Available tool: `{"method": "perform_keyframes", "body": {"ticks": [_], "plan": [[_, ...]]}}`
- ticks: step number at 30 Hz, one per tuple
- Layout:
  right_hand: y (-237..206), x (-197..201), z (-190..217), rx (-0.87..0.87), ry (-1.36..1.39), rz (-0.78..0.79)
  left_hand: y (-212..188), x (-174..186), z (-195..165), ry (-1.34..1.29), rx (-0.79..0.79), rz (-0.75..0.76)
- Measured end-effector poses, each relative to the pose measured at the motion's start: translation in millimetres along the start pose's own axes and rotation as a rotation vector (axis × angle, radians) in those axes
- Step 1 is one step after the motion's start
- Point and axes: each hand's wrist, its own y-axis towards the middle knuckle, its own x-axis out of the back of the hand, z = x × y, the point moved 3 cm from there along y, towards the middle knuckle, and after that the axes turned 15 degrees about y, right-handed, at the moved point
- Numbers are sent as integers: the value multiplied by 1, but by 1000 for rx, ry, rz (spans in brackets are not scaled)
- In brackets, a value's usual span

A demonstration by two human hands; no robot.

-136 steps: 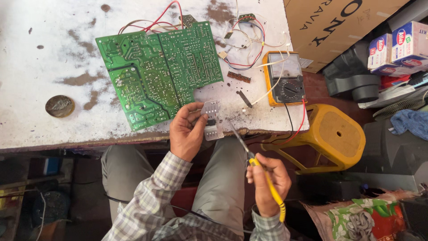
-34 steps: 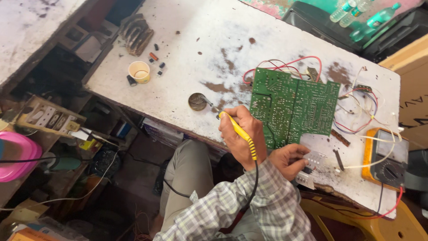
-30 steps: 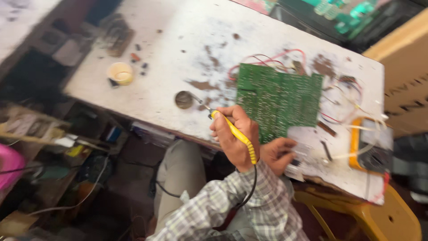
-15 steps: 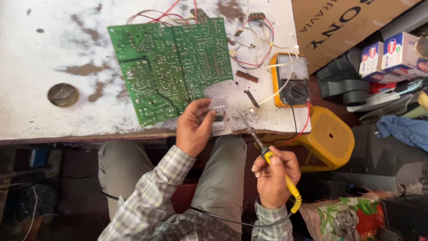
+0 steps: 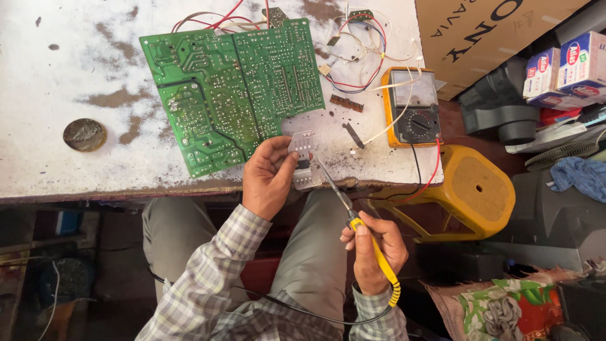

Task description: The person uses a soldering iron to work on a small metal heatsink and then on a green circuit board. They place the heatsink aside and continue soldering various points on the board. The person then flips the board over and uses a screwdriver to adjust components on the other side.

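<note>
Seen from above, the left hand (image 5: 268, 183) pinches a small pale component (image 5: 303, 159) at frame centre over the white tabletop (image 5: 57, 76) edge, below a green circuit board (image 5: 230, 91), while the right hand (image 5: 374, 249) grips a yellow-handled soldering iron (image 5: 353, 221), its tip near the component.

Bright even daylight, sharp focus, dim underneath
</note>
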Motion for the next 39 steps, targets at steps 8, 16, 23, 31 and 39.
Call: {"method": "perform_keyframes", "body": {"ticks": [8,16,23,31,39], "plan": [[-4,-5,4,78,-110,18,0,1,4,7,-30,-15],[-5,-4,7,120,-169,32,-1,1,-1,19,1,-4],[-5,-5,5,126,-172,42,0,1,-1,11,-9,-10],[-5,-5,7,123,-193,42,-1,1,-3,51,16,-17],[-4,-6,8,105,-185,30,-1,1,-3,36,-4,-18]]}}
